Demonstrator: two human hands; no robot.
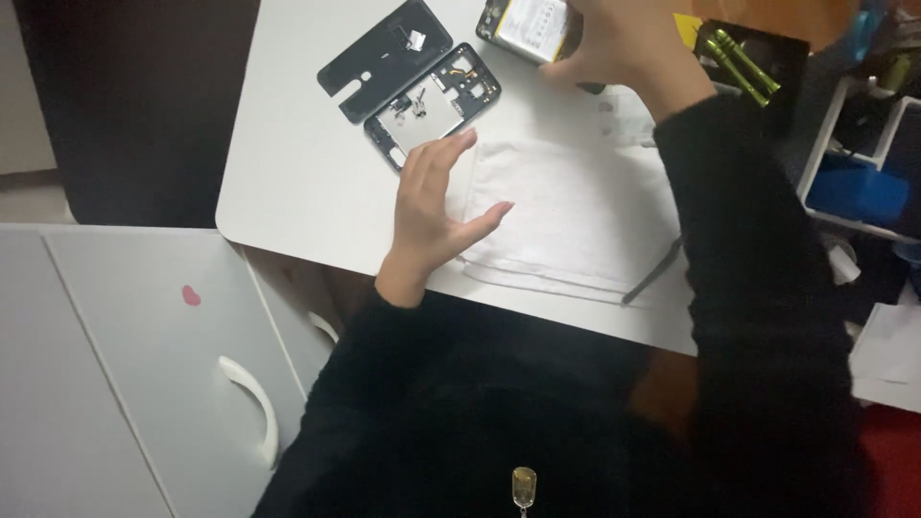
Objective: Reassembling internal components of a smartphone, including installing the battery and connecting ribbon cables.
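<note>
My left hand (434,206) lies flat and open on the white table (297,163), fingertips touching the near corner of an opened phone frame (434,101) and thumb resting on a white cloth (571,216). A black phone back cover (384,58) lies just beyond the frame. Farther back, my right hand (624,43) grips a phone body with a pale battery (528,24) at the table's far edge. Both arms wear black sleeves.
A thin grey tool (652,275) lies on the cloth's right edge. A black case with yellow-green screwdrivers (743,62) sits at the back right. White shelving with a blue item (859,192) stands to the right. A white cabinet with curved handles (251,403) is below left.
</note>
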